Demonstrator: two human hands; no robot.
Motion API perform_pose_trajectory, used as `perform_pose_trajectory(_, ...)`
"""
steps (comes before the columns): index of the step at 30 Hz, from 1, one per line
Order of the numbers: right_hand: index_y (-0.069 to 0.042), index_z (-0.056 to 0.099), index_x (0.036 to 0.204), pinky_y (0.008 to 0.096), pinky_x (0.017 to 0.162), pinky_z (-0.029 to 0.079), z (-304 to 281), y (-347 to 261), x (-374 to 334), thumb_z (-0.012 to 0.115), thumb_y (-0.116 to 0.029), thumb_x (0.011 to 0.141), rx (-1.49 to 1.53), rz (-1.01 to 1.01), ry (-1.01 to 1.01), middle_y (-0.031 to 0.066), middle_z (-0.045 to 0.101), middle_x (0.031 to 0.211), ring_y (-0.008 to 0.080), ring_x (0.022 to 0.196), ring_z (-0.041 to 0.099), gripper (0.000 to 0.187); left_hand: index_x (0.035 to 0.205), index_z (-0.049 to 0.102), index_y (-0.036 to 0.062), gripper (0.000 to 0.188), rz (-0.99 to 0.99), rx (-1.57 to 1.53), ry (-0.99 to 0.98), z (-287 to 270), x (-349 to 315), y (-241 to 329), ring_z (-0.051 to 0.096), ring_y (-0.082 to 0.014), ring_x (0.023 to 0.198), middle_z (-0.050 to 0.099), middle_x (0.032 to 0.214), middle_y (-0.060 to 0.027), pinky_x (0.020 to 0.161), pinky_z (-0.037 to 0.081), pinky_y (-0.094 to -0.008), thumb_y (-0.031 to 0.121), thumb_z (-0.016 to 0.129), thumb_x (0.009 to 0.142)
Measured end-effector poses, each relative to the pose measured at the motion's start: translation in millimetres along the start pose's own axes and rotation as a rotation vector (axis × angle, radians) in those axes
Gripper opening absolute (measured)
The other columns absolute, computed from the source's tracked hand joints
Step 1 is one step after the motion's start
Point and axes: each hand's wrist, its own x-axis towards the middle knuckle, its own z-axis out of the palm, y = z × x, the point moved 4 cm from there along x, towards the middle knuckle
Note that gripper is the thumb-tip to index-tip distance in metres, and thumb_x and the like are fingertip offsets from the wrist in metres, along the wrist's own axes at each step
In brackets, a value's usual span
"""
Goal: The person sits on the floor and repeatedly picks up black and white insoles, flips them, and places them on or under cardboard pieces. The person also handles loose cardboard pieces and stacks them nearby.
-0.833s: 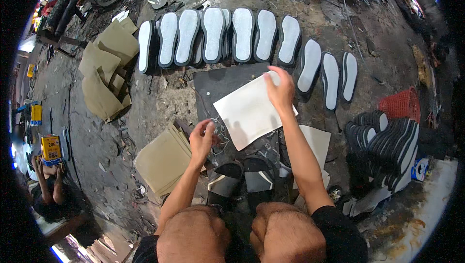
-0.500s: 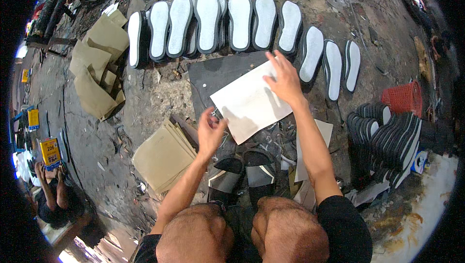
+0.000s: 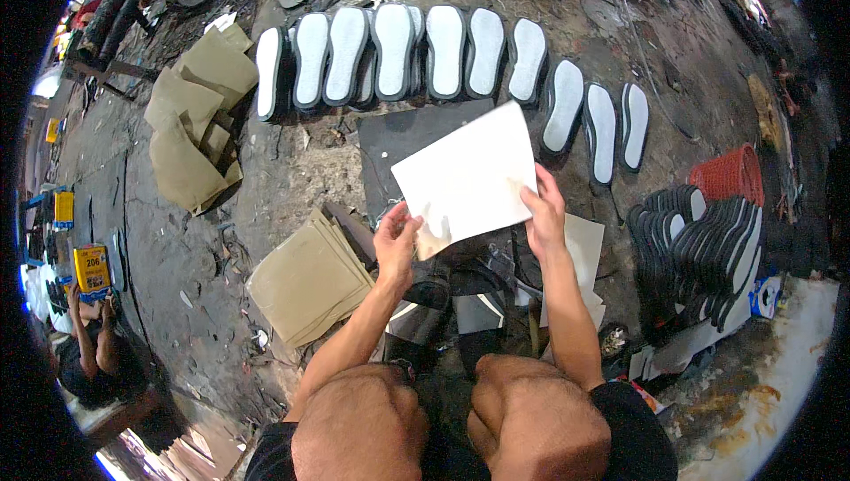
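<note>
A white sheet (image 3: 469, 171) is held up in front of my knees, tilted, above a dark mat (image 3: 376, 149). My left hand (image 3: 397, 240) pinches its lower left corner, thumb on top. At the sheet's right edge, my right hand (image 3: 544, 211) grips with the thumb on the upper face and the fingers behind. Beyond the mat stands a curved row of stacked shoe soles (image 3: 445, 52) with white tops and dark rims. Left of my left hand lies a pile of tan sheets (image 3: 305, 282). A pale sheet (image 3: 584, 246) rests on the ground beside my right forearm.
More tan sheets (image 3: 186, 140) lie scattered at the far left. On the right, dark soles (image 3: 717, 251) are heaped beside a red basket (image 3: 730, 177). My sandalled feet (image 3: 478, 313) are under the sheet. Another person's arms (image 3: 93, 335) show at the left edge.
My right hand has come down from the sheet's far edge to its right edge and now grips it. My left hand has closed on the near corner, and the sheet is lifted and tilted.
</note>
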Motion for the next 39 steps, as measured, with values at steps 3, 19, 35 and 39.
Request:
perform_pose_trajectory(3, -0.006, 0.044, 0.149, 0.0368, 0.099, 0.052, -51.0, 54.9, -30.1, 0.069, -0.004, 0.088, -0.595, -0.119, 0.022, 0.0200, 0.056, 0.135, 0.0286, 0.120, 0.060, 0.066, 0.126, 0.065, 0.0026, 0.036, 0.324, 0.214, 0.012, -2.3, 5.8, 39.6, 0.061, -0.0135, 0.099, 0.066, 0.111, -0.0052, 0.088, 0.050, -0.0304, 0.012, 0.072, 0.092)
perform_pose_trajectory(19, -0.007, 0.056, 0.137, 0.0447, 0.106, 0.045, 257.4, 40.8, 165.2, 0.085, -0.026, 0.072, -1.826, -0.933, -0.449, 0.0138, 0.054, 0.138, 0.0334, 0.128, 0.052, 0.074, 0.122, 0.068, 0.0016, 0.026, 0.565, 0.251, 0.158, 19.7, 135.7, 108.4, 0.065, -0.0148, 0.098, 0.071, 0.113, -0.0090, 0.089, 0.052, -0.0296, 0.007, 0.058, 0.098)
perform_pose_trajectory(35, -0.009, 0.059, 0.129, 0.0460, 0.081, 0.058, 303.9, -130.8, 204.0, 0.063, -0.019, 0.094, -1.395, -1.305, -0.094, 0.0189, 0.073, 0.101, 0.0359, 0.095, 0.071, 0.036, 0.148, 0.046, 0.0038, 0.067, 1.110, 1.381, -0.094, 96.2, 186.6, 101.2, 0.035, -0.0416, 0.146, 0.039, 0.156, -0.0196, 0.116, 0.034, -0.0498, 0.037, 0.066, 0.093)
perform_pose_trajectory(39, 0.000, 0.067, 0.114, 0.0344, 0.089, 0.053, 265.2, -207.3, 188.2, 0.065, -0.009, 0.094, -0.408, -1.341, 0.163, 0.0120, 0.070, 0.107, 0.0215, 0.098, 0.066, 0.022, 0.145, 0.048, 0.0048, 0.064, 1.197, 1.350, -0.089, 98.4, 167.4, 93.0, 0.037, -0.0420, 0.144, 0.040, 0.155, -0.0209, 0.116, 0.034, -0.0514, 0.028, 0.070, 0.090)
